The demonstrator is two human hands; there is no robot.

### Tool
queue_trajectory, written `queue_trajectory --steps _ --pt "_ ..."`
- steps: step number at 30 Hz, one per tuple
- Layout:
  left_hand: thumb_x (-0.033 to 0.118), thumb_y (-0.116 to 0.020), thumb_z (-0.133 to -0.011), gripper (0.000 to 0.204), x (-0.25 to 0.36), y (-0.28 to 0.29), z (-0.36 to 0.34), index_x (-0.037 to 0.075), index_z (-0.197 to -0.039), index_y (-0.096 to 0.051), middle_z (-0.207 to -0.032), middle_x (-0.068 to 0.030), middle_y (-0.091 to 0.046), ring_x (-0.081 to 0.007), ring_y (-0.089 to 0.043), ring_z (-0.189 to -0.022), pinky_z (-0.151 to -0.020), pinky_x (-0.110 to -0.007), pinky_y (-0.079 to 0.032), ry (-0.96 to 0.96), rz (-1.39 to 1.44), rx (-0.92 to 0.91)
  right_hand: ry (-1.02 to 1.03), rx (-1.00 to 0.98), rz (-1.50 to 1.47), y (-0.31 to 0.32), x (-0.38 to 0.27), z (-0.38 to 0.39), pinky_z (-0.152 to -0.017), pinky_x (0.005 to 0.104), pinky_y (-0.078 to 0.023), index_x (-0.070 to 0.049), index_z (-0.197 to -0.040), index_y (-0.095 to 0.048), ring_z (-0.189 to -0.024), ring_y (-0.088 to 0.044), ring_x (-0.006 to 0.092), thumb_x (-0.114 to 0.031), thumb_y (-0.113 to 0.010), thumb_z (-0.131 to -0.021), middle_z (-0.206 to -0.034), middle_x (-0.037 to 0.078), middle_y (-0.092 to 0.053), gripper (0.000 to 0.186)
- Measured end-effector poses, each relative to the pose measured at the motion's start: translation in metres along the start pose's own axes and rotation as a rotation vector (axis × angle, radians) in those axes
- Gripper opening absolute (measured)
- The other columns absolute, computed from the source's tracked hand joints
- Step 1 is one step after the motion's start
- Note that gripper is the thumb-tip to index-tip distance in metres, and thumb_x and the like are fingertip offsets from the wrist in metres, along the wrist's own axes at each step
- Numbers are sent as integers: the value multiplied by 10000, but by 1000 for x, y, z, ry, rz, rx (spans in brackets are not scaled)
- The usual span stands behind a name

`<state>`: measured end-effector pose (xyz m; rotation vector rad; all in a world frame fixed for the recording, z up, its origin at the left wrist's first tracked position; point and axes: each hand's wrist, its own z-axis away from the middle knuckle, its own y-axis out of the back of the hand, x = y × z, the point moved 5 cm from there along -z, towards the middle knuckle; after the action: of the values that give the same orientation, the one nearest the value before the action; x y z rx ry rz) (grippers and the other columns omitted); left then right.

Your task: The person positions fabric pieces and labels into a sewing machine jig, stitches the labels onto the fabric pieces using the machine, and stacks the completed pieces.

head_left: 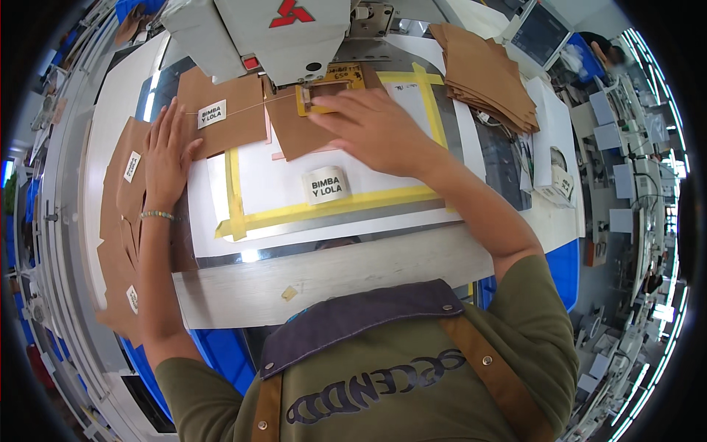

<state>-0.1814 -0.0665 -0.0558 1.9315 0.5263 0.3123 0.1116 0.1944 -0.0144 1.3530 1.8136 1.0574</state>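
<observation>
The right hand (pixel 375 129) lies flat, fingers released, on a brown piece (pixel 302 129) under the sewing machine (pixel 280 33) at 12 o'clock. The left hand (pixel 166 151), open, presses a labelled piece (pixel 221 110) at 10 o'clock on the table (pixel 324 269).

Ahead of both hands: I log the sewing machine head (pixel 283 33) overhanging the tabletop (pixel 317 276); no passage beyond it, only a low gap beneath.

Under my right hand (pixel 375 129): brown piece (pixel 302 129) against the yellow clamp frame (pixel 324 96); fingers fill that slot.

Between the hands: brown piece with white label (pixel 221 110), flat, passable over the top.

Near side of the hands: white plate inside yellow tape border (pixel 331 202), carrying one loose white label (pixel 325 184); otherwise open sweep.

Left of my left hand (pixel 166 151): overlapping brown pieces (pixel 118 221), low.

Right of the right hand: stacked brown pieces (pixel 486 74), taller; cables (pixel 519 158) just beyond.
</observation>
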Motion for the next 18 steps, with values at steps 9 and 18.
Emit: queue_trajectory --steps 9,18 --pt "149 -703 -1022 613 172 39 33 79 -1607 -535 -1696 -73 -513 -364 -341 -1638 -1325 -539 -281 -310 374 -191 -300 -207 -4 33 38 87 -1287 527 -342 -87 -1562 -593 -1569 -429 360 -317 -674 -1078 -1673 113 -524 542" --pt "236 -701 -1032 612 168 27 19 86 -1606 -551 -1729 -37 -484 -350 -335 -1639 -1330 -532 -265 -284 339 -186 -331 -236 -77 28 18 93 -1316 580 -279 -71 -1571 -580 -1599 -395 365 -376 -639 -1101 -1645 118 -566 564"
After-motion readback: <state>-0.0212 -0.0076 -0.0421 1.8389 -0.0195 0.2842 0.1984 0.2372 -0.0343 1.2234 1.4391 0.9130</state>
